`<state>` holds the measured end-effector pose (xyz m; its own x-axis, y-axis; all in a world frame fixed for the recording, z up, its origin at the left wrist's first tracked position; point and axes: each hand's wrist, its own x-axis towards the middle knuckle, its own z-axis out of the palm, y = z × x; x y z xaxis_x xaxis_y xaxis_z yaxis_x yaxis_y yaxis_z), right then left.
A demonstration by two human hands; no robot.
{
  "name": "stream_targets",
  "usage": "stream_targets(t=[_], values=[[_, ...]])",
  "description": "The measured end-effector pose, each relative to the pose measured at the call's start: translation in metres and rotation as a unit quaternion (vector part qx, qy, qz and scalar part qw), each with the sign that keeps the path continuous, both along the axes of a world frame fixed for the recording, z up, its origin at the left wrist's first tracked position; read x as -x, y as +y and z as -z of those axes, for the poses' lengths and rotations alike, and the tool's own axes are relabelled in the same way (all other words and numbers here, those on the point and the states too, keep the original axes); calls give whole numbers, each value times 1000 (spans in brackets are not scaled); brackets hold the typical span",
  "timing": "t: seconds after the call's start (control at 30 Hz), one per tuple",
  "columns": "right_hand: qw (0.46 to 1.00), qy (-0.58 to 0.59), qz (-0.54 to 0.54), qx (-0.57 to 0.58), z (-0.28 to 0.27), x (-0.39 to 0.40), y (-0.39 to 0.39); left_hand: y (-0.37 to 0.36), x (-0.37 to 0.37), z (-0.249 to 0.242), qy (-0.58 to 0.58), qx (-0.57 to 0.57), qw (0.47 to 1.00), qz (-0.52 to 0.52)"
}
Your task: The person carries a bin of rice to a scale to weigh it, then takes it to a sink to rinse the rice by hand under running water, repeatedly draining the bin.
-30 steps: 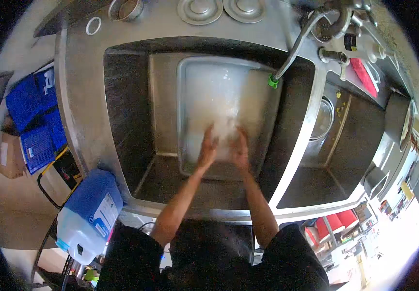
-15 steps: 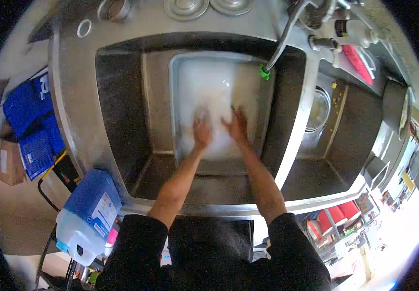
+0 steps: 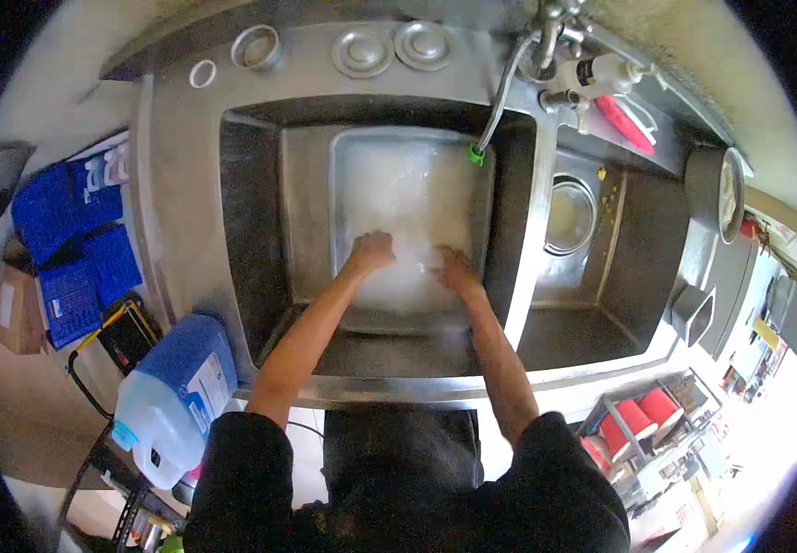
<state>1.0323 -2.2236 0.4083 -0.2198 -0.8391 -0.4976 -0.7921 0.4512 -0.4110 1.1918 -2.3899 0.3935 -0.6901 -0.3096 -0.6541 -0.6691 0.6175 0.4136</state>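
Observation:
A large rectangular tub (image 3: 336, 184) of cloudy, whitish liquid sits in the left sink basin (image 3: 301, 267). My left hand (image 3: 373, 251) is over the tub's left half with its fingers curled; whether it holds anything is hidden. Over the right half is my right hand (image 3: 454, 268), its fingers bent but apart, with nothing visible in them. Above the tub's back right corner hangs a thin faucet spout (image 3: 506, 88) with a green tip (image 3: 477, 155).
A round metal container (image 3: 570, 216) stands in the right basin (image 3: 643, 249). Two metal lids (image 3: 362, 52), a bowl (image 3: 256, 47) and a ring (image 3: 202, 74) lie on the back ledge. A blue-labelled jug (image 3: 182, 396) stands front left, near blue crates (image 3: 71, 295).
My left hand has gone from spread to curled, and both hands are nearer the tub's front and a little farther apart. The view has shifted, showing more of the back ledge.

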Motion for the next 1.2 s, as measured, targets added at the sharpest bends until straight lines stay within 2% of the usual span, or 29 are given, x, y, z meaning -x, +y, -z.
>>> stream_targets(t=[0.07, 0.1, 0.13, 0.17, 0.2, 0.23, 0.27, 0.3, 0.33, 0.4, 0.43, 0.5, 0.57, 0.67, 0.7, 0.73, 0.77, 0.83, 0.9, 0.93, 1.0, 1.03, 1.07, 1.13, 1.17, 1.2], values=[[960, -257, 112, -7, -50, 22, -16, -18, 13, -31, 36, -145, 989, -19], [912, -371, 176, 8, -76, 31, -23, -19, 17, -40, 52, -220, 974, -28], [846, -478, 234, 23, -90, 37, -28, -17, 20, -42, 66, -225, 970, -69], [808, -504, 288, 101, -94, 38, -31, -14, 22, -44, 81, -230, 963, -110], [920, -335, 198, 35, -54, 34, -20, -7, 22, -43, 94, -236, 956, -148], [994, -84, 38, -58, -13, 30, -9, -2, 24, -39, 109, -239, 948, -181], [983, 95, -89, -132, 27, 25, 2, 9, 19, -40, 37, -87, 996, -5], [969, 182, -136, -97, -15, 24, -11, 21, 13, -42, -24, 71, 982, 176], [996, 73, 31, 36, -13, 28, -11, 16, 8, -55, 26, 10, 984, 173], [975, -4, 166, 149, -11, 34, -4, 2, 3, -63, 135, 146, 978, 66], [977, -12, 180, 117, -5, 38, 1, -3, 0, -72, 187, 210, 959, 15], [974, -28, 213, 68, 10, 47, 6, -20, -8, -96, 175, 212, 944, -185], [968, -57, 236, 64, 31, 50, 10, -36, -30, -56, 120, 263, 916, -278], [949, -149, 262, 89, 62, 62, 17, -39, -61, -12, 42, 187, 914, -358], [943, -182, 257, 101, 65, 69, 21, -41, -68, -8, 33, 209, 921, -326], [972, -92, 155, 148, 59, 70, 24, -43, -70, -5, 26, 231, 926, -296], [977, 17, 64, 201, 53, 72, 26, -43, -69, -1, 20, 252, 929, -270], [986, -29, 155, -55, 10, 76, -1, -41, -81, 4, 17, 252, 927, -275], [987, -48, 154, -18, 12, 76, -9, -50, -83, -14, 5, 256, 921, -295], [986, -62, 155, 0, 18, 70, -7, -51, -90, -4, 13, 254, 919, -301], [984, -70, 162, -37, 31, 60, -5, -55, -99, 15, 30, 248, 915, -316], [987, -68, 147, -21, 41, 60, 2, -60, -98, 5, -1, 203, 920, -335], [989, -66, 132, -5, 50, 59, 9, -62, -102, 13, 37, 140, 908, -393], [991, -56, 59, 102, 71, 58, 19, -64, -115, 39, 113, 8, 857, -503], [981, -102, 160, 43, -4, 38, -16, -77, -103, -10, 6, 19, 886, -463], [978, -114, 165, 65, -9, 34, -20, -80, -104, -7, 6, 40, 891, -451]])
